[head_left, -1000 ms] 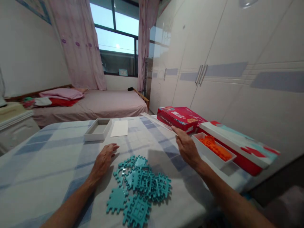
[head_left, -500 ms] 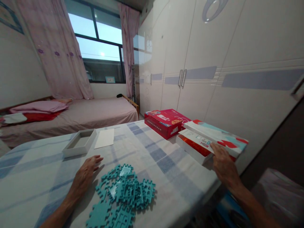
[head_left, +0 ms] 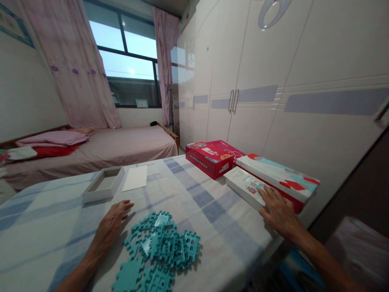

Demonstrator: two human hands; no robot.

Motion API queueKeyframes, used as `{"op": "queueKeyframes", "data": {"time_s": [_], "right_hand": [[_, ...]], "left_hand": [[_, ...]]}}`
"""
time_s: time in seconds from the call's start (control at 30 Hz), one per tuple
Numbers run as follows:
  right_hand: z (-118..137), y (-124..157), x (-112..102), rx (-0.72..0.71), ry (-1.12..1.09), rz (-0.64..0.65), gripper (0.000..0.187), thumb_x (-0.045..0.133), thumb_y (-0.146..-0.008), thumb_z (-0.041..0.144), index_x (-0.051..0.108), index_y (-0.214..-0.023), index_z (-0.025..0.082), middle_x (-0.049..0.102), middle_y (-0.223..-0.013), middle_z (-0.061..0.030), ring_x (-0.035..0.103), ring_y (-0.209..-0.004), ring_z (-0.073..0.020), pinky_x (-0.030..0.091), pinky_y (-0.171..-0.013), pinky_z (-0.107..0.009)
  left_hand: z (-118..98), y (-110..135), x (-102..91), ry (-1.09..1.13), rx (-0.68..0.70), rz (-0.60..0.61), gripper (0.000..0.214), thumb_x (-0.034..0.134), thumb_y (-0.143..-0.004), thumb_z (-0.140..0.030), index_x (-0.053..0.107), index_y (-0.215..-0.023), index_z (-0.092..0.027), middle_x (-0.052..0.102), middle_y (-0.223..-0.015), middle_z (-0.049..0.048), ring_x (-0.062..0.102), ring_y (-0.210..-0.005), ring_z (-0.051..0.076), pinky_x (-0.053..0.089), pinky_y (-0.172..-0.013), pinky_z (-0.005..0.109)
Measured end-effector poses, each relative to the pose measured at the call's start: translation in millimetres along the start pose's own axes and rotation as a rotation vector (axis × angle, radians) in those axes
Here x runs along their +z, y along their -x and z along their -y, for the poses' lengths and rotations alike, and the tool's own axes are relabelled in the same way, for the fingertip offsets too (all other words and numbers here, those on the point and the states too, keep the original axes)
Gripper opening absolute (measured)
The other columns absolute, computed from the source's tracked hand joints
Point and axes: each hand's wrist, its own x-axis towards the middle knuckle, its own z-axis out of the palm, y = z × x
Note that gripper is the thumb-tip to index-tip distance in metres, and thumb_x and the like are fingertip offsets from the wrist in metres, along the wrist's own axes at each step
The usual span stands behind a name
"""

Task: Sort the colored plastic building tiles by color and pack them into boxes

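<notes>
My left hand (head_left: 111,225) rests flat on the checked tablecloth (head_left: 209,211), fingers stretched out, just left of a pile of teal interlocking puzzle tiles (head_left: 161,247). My right hand (head_left: 278,213) lies with fingers spread on the near end of a flat white box (head_left: 244,184) at the table's right edge. That box sits beside a long white lid with red and teal print (head_left: 278,174) and a red box (head_left: 212,156).
An open white tray (head_left: 105,184) and a white card (head_left: 135,178) lie at the far left of the table. A white wardrobe (head_left: 273,81) stands close on the right. A bed (head_left: 100,148) and window are beyond the table.
My right hand moved from the middle of the table to the white box at the right edge. The orange pieces seen in the box are now covered. The view turned right. My left hand stayed.
</notes>
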Motion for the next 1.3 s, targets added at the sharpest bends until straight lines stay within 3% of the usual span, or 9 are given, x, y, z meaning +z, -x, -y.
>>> {"op": "queueKeyframes", "data": {"time_s": [0.27,0.47,0.57,0.7,0.9,1.0,1.1,1.2,1.3], "right_hand": [[5,-15,-17,0.028,-0.009,0.010,0.058,0.047,-0.082,0.056,0.053,-0.129,0.022,0.043,-0.140,-0.0161,0.039,-0.128,-0.0353,0.035,-0.098,-0.055],[6,-25,-12,0.066,-0.091,0.123,0.058,0.041,-0.086,0.051,0.046,-0.135,0.020,0.045,-0.137,-0.0185,0.048,-0.119,-0.0333,0.042,-0.088,-0.052],[5,-26,-13,0.066,-0.119,0.061,0.055,0.042,-0.085,0.046,0.047,-0.133,0.020,0.049,-0.133,-0.0155,0.050,-0.115,-0.0327,0.043,-0.086,-0.052],[12,-12,-20,-0.026,-0.172,-0.011,0.057,0.046,-0.083,0.051,0.048,-0.133,0.023,0.047,-0.136,-0.0134,0.047,-0.120,-0.0326,0.039,-0.093,-0.054],[23,8,-22,-0.176,-0.301,0.136,0.072,0.046,-0.077,0.067,0.048,-0.134,0.023,0.043,-0.142,-0.0136,0.040,-0.128,-0.0342,0.035,-0.099,-0.055],[16,-12,-23,-0.076,-0.323,0.084,0.058,0.036,-0.087,0.056,0.050,-0.131,0.021,0.046,-0.139,-0.0107,0.041,-0.129,-0.0299,0.035,-0.102,-0.051],[8,-47,-21,-0.018,-0.319,0.006,0.047,0.033,-0.091,0.041,0.057,-0.123,0.016,0.057,-0.127,-0.0113,0.050,-0.118,-0.0254,0.038,-0.100,-0.043],[7,-77,-12,-0.055,-0.241,0.046,0.040,0.033,-0.091,0.028,0.061,-0.116,0.013,0.062,-0.117,-0.0135,0.055,-0.108,-0.0235,0.040,-0.096,-0.038],[11,-91,1,-0.062,-0.152,0.126,0.041,0.032,-0.090,0.022,0.058,-0.120,0.012,0.062,-0.115,-0.0151,0.054,-0.106,-0.0248,0.041,-0.091,-0.040]], "left_hand": [[2,0,0.4,-0.025,0.001,-0.004,0.073,0.038,-0.067,-0.080,0.058,-0.100,-0.018,0.066,-0.110,0.0147,0.061,-0.105,0.030,0.049,-0.094,0.048],[1,1,1.2,-0.054,-0.002,-0.012,0.065,0.037,-0.075,-0.073,0.059,-0.101,-0.018,0.067,-0.108,0.0132,0.063,-0.102,0.029,0.051,-0.091,0.045],[2,1,0.8,-0.035,0.012,-0.008,0.062,0.038,-0.076,-0.071,0.059,-0.101,-0.018,0.067,-0.108,0.0131,0.063,-0.103,0.028,0.051,-0.092,0.045],[-2,2,1.6,-0.033,0.005,-0.011,0.061,0.040,-0.072,-0.073,0.059,-0.095,-0.020,0.067,-0.108,0.0133,0.062,-0.105,0.029,0.051,-0.092,0.045],[-8,4,2.1,-0.027,-0.043,-0.007,0.063,0.040,-0.070,-0.073,0.057,-0.097,-0.020,0.065,-0.112,0.0138,0.061,-0.106,0.030,0.047,-0.096,0.047],[-5,4,1.8,-0.038,-0.057,-0.010,0.062,0.040,-0.071,-0.073,0.057,-0.098,-0.020,0.065,-0.112,0.0132,0.062,-0.103,0.029,0.049,-0.093,0.046],[0,1,1.4,-0.066,-0.044,-0.004,0.063,0.037,-0.074,-0.072,0.057,-0.102,-0.019,0.065,-0.113,0.0135,0.064,-0.100,0.028,0.051,-0.090,0.045],[3,0,1.1,-0.087,-0.036,-0.003,0.063,0.035,-0.076,-0.072,0.057,-0.103,-0.019,0.065,-0.112,0.0136,0.064,-0.100,0.027,0.052,-0.090,0.044],[2,0,0.9,-0.081,-0.022,0.001,0.062,0.035,-0.076,-0.071,0.057,-0.102,-0.019,0.066,-0.111,0.0141,0.064,-0.101,0.028,0.051,-0.091,0.045]]}}
